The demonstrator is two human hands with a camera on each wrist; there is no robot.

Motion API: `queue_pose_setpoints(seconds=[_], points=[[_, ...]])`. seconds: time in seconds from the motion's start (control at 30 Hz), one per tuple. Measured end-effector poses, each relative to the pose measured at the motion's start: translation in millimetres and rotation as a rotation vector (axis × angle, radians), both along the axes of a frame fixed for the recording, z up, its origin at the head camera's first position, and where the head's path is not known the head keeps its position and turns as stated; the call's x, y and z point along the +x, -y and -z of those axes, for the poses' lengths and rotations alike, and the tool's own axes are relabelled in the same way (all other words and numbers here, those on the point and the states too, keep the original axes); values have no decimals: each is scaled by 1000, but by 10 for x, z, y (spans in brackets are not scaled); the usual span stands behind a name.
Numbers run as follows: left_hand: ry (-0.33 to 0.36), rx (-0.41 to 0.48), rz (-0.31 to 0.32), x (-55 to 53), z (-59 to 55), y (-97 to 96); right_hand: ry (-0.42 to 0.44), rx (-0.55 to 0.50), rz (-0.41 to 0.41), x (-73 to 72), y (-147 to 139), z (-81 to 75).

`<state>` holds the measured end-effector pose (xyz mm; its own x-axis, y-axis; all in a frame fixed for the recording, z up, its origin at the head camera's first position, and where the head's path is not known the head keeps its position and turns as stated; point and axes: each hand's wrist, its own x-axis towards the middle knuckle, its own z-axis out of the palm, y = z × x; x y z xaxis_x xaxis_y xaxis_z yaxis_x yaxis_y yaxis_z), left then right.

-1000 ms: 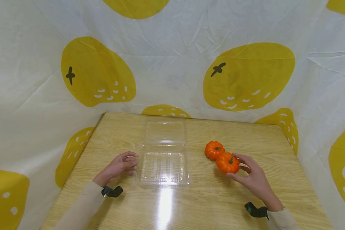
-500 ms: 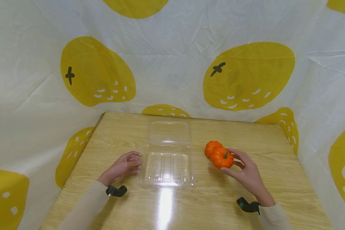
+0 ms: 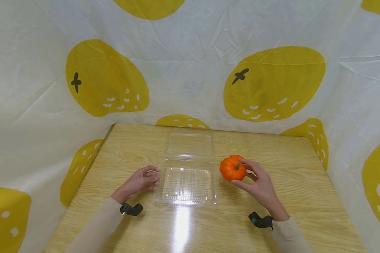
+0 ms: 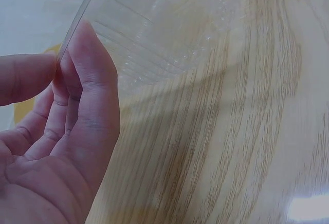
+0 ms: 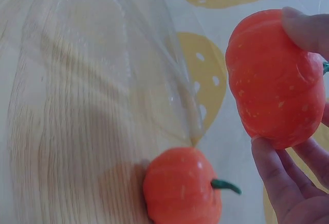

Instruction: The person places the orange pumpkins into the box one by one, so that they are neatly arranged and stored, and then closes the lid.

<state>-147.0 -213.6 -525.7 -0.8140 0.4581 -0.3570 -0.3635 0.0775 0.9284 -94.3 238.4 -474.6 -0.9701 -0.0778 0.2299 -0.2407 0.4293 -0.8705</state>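
Note:
My left hand pinches the left rim of a clear plastic clamshell container, thumb against index finger in the left wrist view. The container lies on the table with its lid folded back away from me. To its right, my right hand grips an orange toy pumpkin between thumb and fingers, its green stem facing the palm. A second orange pumpkin with a green stem stands on the table; in the head view the held one covers most of it.
The wooden table reaches back to a white curtain printed with large yellow fruits, which also hangs at both sides. Light glares off the tabletop in front of the container.
My right hand has carried its pumpkin left and slightly away from me, over the second pumpkin. My left hand has slid the container a little to the right.

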Motion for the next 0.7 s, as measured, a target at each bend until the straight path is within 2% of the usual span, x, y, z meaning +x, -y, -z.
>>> queue_pose_setpoints(seconds=[0.43, 0.7], points=[[4, 30, -7, 4, -8, -123, -45, -57, -77, -76, 280, -8], [24, 35, -8, -1, -4, -175, -40, -59, -107, -90, 425, -12]])
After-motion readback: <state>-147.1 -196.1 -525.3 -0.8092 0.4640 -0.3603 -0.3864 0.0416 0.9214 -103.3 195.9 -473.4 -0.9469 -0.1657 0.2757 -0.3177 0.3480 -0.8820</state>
